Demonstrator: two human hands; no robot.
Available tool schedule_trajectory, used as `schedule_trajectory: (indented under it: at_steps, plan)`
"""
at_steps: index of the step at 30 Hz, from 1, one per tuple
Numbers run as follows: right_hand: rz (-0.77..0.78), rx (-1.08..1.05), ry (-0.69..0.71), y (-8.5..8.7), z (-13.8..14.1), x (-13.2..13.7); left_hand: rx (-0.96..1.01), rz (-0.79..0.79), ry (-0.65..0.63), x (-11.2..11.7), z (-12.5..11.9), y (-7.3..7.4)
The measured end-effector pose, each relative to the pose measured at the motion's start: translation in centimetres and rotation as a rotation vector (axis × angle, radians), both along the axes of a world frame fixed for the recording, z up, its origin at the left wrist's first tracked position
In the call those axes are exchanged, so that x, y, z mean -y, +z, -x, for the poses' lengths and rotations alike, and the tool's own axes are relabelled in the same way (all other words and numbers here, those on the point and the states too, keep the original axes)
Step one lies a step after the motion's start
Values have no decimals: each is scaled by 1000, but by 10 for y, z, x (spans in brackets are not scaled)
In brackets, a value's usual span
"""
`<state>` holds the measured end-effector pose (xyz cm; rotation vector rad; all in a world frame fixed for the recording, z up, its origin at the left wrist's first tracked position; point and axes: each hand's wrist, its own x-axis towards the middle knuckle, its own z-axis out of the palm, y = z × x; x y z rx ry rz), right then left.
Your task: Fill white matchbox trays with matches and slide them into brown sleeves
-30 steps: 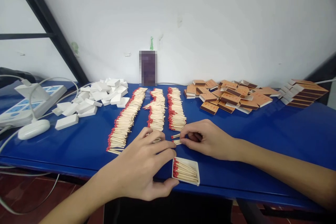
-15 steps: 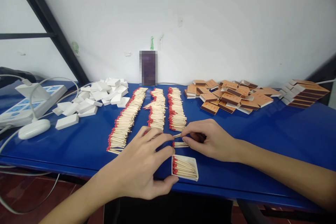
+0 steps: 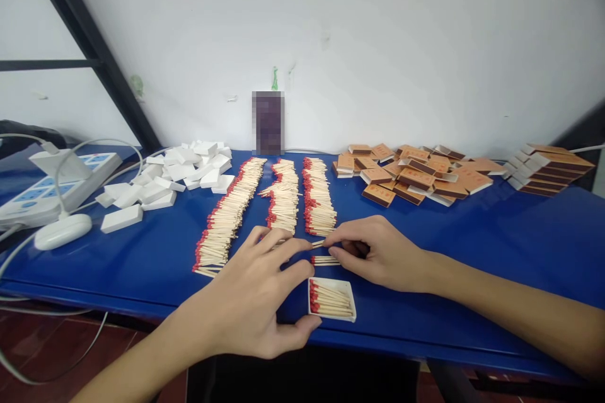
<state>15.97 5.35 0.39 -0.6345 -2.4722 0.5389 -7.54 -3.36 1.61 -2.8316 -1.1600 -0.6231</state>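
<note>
My left hand (image 3: 262, 296) curves around the left end of a white matchbox tray (image 3: 350, 289), with its thumb at the near corner and a finger at the far one. The tray lies on the table and holds a layer of red-tipped matches (image 3: 333, 301). My left index finger reaches to the left end of a short match piece in view (image 3: 317, 244). At that match's other end, the thumb and index finger of my right hand (image 3: 378, 252) are closed together. A few loose matches (image 3: 324, 260) lie just below, their right ends under my right thumb.
Three long rows of matches (image 3: 227, 220) run back across the blue table (image 3: 510, 264). White trays (image 3: 165, 173) are heaped at the left, beside a power strip (image 3: 61, 189) and cables. Orange matchbox sleeves (image 3: 420, 173) lie heaped at the right, near stacked matchboxes (image 3: 551, 167).
The white tray has shifted very slightly left and away from me. My right fingertips have edged slightly left along the match. Both hands otherwise stay in place.
</note>
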Motion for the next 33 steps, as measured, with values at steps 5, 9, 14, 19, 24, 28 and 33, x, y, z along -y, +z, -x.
schedule_trajectory:
  at_steps: [5,9,14,19,24,28,33]
  plan:
    - [22,3,17,0,-1,0,1,-3,10,0,0,0]
    - [25,6,12,1,-1,0,4,-8,6,0,-1,1]
    - [19,17,30,1,-1,0,3,-9,-3,0,0,1]
    - [11,37,37,2,-2,1,5,-12,-13,0,0,0]
    - [-1,48,41,2,-2,0,7,-11,-13,0,0,0]
    - [8,45,50,2,-1,0,-12,11,-35,0,1,-1]
    - [30,24,65,3,-1,0,-21,13,-24,0,1,-1]
